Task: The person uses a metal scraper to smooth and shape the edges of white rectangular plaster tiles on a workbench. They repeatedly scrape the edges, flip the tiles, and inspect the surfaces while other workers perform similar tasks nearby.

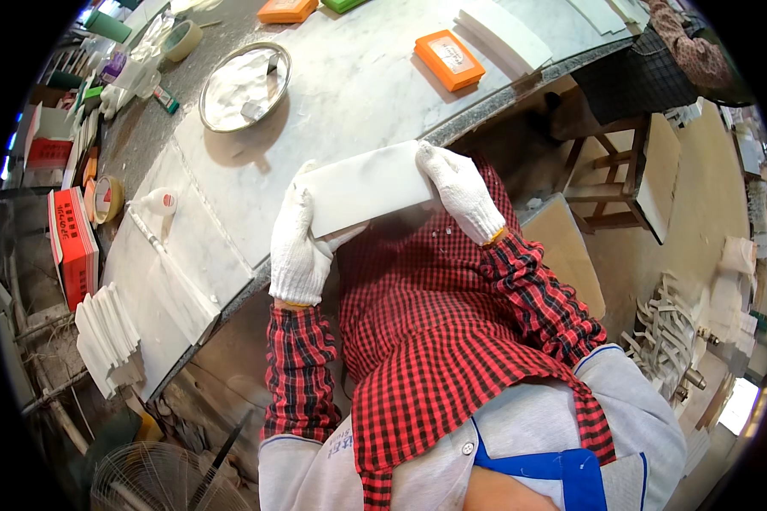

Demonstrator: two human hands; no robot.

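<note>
A flat, white rectangular slab is held up in front of me, just off the near edge of the marble-topped table. My left hand, in a white knit glove, grips its left end, with fingers reaching underneath. At the other end, my right hand, gloved the same way, is closed around the slab's edge. What lies under the slab is hidden. Beyond my left hand on the table stands a round metal bowl of white material with a scraper-like blade in it.
An orange box sits near the table's right edge, by stacked white slabs. Folded white sheets lie at left beside a red box. A wooden stool is at right, a fan at lower left. Another person's sleeve shows upper right.
</note>
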